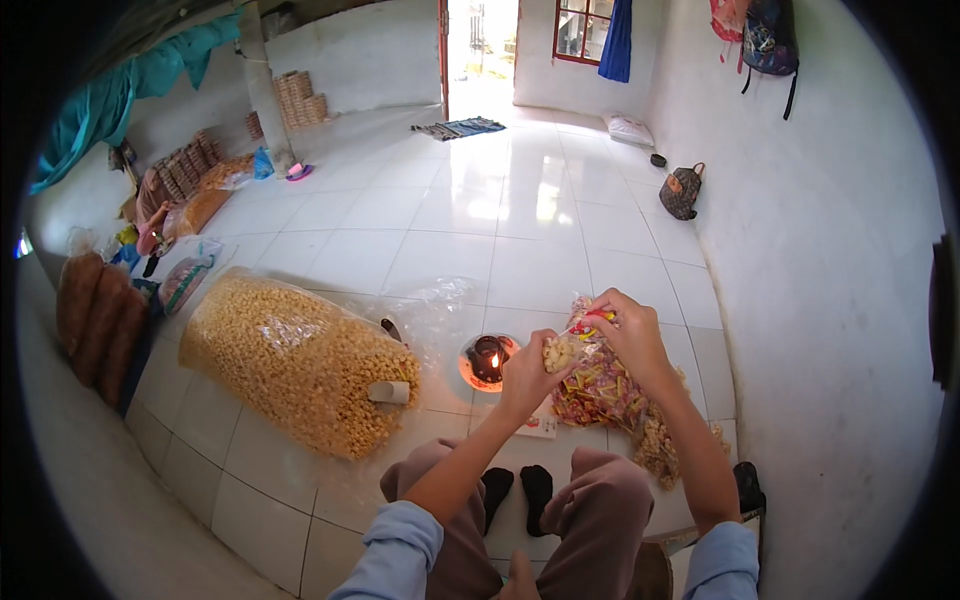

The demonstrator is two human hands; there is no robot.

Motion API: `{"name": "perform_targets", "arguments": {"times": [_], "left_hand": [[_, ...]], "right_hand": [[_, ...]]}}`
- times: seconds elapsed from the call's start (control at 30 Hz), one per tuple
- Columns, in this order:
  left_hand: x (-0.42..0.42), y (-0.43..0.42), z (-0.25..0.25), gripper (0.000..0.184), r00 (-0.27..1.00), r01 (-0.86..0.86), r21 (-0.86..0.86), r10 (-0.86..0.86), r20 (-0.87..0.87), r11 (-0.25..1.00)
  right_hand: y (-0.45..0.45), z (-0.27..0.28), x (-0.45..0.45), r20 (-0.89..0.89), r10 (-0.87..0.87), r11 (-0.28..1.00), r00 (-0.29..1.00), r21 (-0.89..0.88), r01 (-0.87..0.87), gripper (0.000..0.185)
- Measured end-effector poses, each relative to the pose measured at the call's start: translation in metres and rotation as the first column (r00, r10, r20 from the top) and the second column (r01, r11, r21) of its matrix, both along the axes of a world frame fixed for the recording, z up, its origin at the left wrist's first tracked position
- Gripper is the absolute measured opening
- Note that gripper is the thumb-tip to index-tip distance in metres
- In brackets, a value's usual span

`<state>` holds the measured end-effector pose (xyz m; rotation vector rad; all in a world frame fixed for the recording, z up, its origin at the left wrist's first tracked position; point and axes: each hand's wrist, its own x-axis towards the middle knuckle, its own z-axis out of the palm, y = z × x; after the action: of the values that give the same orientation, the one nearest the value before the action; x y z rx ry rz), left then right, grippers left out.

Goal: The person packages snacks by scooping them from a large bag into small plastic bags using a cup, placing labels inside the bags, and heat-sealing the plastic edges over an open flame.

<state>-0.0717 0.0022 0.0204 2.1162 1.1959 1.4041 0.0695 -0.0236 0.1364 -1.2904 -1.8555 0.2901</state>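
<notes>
My left hand (528,378) is closed around a small clear plastic bag (560,354) with pale yellow puffed snacks in it. At the bag's upper end my right hand (632,338) pinches a small red-and-yellow packet (598,317); its exact kind is too small to tell. Just left of my left hand, a small flame burns on a dark lamp (489,352) in a round dish (468,376). Under and beyond my right hand lies a heap of pink-and-yellow packets (598,395). Small filled snack bags (656,450) lie below the right forearm.
A large clear sack of snacks (280,345) lies on its side at left, with a white cup (389,392) at its mouth. A white box (540,427) is near my feet. Another person (152,205) sits far left. A backpack (682,190) leans on the right wall.
</notes>
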Motion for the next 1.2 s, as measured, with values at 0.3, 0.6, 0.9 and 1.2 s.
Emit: {"name": "perform_targets", "arguments": {"times": [0.3,0.6,0.9,1.2], "left_hand": [[0.007,0.001,-0.002,0.052,0.989,-0.003,0.088,-0.010,0.147,0.996],[0.004,-0.002,0.003,0.055,0.988,0.004,0.019,-0.007,0.155,1.000],[0.002,-0.001,0.000,0.051,0.985,-0.031,0.049,0.022,0.168,0.998],[-0.002,-0.003,0.003,0.055,0.971,0.063,-0.084,-0.041,0.234,0.994]], "right_hand": [[-0.010,-0.007,-0.004,0.155,0.012,0.961,0.988,0.273,-0.054,0.010],[0.002,-0.018,-0.008,0.361,-0.072,0.936,0.930,0.346,-0.061,0.014],[0.006,-0.005,-0.015,0.381,-0.023,0.980,0.924,0.190,-0.054,0.006],[0.013,-0.007,-0.022,0.363,-0.083,0.980,0.928,0.198,0.010,0.006]]}}
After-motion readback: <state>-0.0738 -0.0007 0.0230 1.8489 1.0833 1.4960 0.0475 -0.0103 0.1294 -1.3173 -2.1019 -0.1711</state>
